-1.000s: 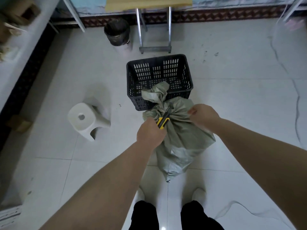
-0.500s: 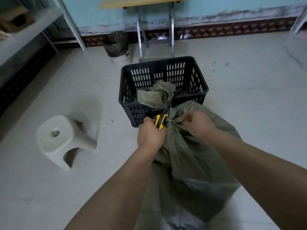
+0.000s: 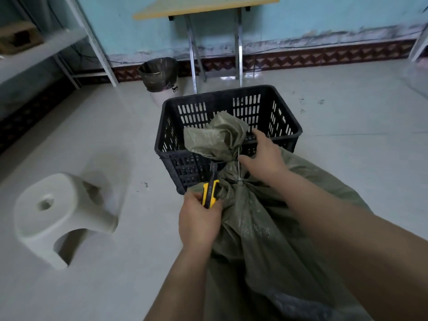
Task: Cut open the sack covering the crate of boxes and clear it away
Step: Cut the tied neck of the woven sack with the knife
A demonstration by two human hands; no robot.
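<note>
A metal shelf (image 3: 34,52) runs along the far left wall, and a white plastic stool (image 3: 62,218) stands on the tiled floor below it. Further back, a small bin (image 3: 159,74) with a dark liner sits by the legs of a folding table (image 3: 203,6). Towards the middle, the left hand (image 3: 199,222) is curled firmly round the yellow-and-black handle of a utility knife (image 3: 209,193). Its blade points up and away, close against the gathered neck of the sack (image 3: 266,228). The grey-green woven sack stands on the floor just in front of the black slotted crate (image 3: 287,126), and its bunched top (image 3: 217,137) leans over the crate's near rim. A thin pale tie (image 3: 239,179) cinches the neck (one strand rises from it). The right hand (image 3: 264,156) lies just beside that bunch with fingers extended and thumb reaching towards the strand, gripping nothing that shows. Whether it touches the strand I cannot tell.
</note>
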